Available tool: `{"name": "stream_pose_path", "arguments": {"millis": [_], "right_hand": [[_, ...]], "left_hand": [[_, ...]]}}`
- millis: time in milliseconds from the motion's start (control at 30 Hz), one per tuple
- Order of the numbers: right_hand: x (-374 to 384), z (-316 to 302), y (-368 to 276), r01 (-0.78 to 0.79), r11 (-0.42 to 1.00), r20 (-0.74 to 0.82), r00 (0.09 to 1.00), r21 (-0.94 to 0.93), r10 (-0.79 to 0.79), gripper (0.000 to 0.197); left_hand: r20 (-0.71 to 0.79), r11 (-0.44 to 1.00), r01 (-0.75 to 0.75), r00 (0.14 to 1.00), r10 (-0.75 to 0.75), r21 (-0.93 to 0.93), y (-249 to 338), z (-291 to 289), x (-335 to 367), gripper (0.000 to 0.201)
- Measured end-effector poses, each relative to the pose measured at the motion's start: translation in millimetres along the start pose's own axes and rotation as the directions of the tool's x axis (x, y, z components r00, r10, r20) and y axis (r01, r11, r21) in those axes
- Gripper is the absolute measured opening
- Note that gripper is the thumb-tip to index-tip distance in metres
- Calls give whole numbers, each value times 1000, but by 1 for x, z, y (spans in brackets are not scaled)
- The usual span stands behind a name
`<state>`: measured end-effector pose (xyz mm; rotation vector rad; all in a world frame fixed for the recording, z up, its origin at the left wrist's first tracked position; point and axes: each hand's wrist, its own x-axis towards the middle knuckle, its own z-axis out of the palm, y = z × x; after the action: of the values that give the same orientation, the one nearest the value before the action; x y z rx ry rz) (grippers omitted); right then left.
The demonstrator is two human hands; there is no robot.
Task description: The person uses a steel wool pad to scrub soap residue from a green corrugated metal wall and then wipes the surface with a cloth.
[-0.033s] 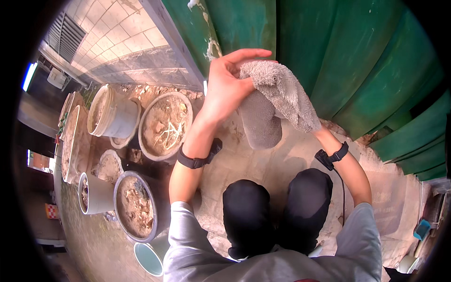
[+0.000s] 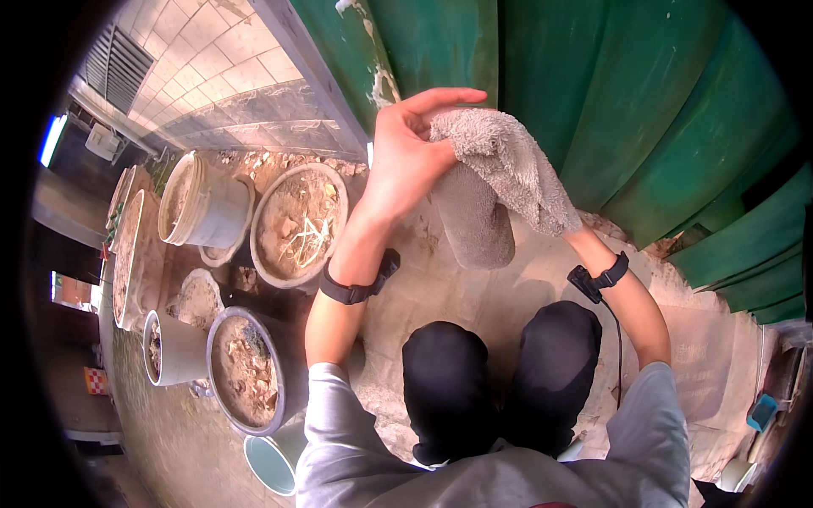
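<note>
My left hand (image 2: 411,157) pinches a grey terry cloth (image 2: 521,169) at its upper left edge, the thumb against the fabric and the index finger stretched out over the top. A rounded end of the cloth hangs down below the thumb. The cloth drapes over my right hand down to the wrist, so its fingers are hidden and I cannot tell how they are held. Both hands are raised in front of a green sheet wall, above my bent knees (image 2: 445,389).
On the left stand several round pots with soil and dry leaves, among them a grey-rimmed pot (image 2: 246,372) and a larger pot (image 2: 301,224). A pale bucket (image 2: 275,461) stands near my left elbow. The green wall (image 2: 652,93) runs along the far right.
The hanging end of the cloth has swung slightly to the right. My hands have barely moved.
</note>
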<state>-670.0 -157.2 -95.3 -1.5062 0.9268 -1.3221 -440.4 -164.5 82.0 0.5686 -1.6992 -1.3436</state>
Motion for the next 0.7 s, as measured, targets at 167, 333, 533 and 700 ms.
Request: {"name": "stream_pose_path", "arguments": {"millis": [167,333,533,700], "right_hand": [[-9,17,-20,97,994,-17,995,55,-96,43],[-6,-5,-27,140,989,-13,990,35,-140,37],[18,-42,-23,-31,963,87,996,268,8,49],[-11,-62,46,-275,811,107,960,517,258,62]], "left_hand": [[247,983,184,954,-170,-31,-60,-31,-28,55],[327,959,-27,942,-70,284,-88,-31,-38,53],[122,760,-376,921,371,529,-63,-50,-4,54],[54,915,-252,967,248,316,-67,-47,19,53]]}}
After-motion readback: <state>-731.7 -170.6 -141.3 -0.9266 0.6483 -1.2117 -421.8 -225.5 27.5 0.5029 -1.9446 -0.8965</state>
